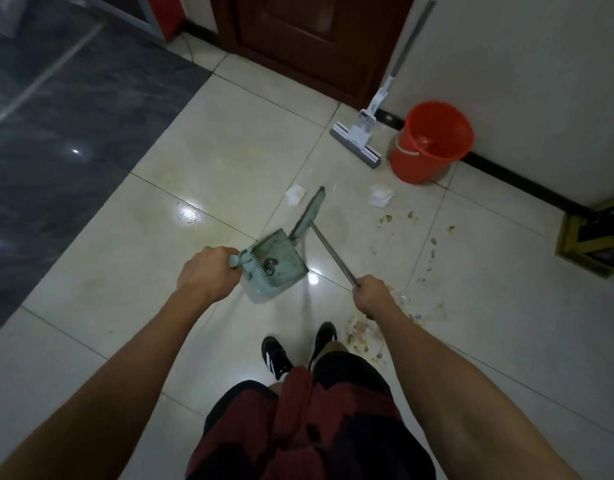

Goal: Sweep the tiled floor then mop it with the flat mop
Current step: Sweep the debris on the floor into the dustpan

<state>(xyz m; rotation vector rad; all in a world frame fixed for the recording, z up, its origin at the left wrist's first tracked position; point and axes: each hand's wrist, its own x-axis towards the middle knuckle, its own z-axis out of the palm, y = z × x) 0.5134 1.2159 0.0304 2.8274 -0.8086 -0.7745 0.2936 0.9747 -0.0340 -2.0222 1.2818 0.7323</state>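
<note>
Broom (310, 216) handle slants up-left from gripping right hand (371, 294); left hand (208, 268) grips dustpan (276, 261) handle.

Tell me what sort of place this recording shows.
Likely a home hallway or entry: pale tiled floor, a brown wooden door, and a flat mop leaning on the wall beside a red bucket.

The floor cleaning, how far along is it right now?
Early in the sweep. Little is done: paper scraps and crumbs lie on the tiles. In hand: the left hand grips the dustpan, the right hand the broom. Left: mopping; the flat mop leans on the wall beside the orange bucket.
</note>
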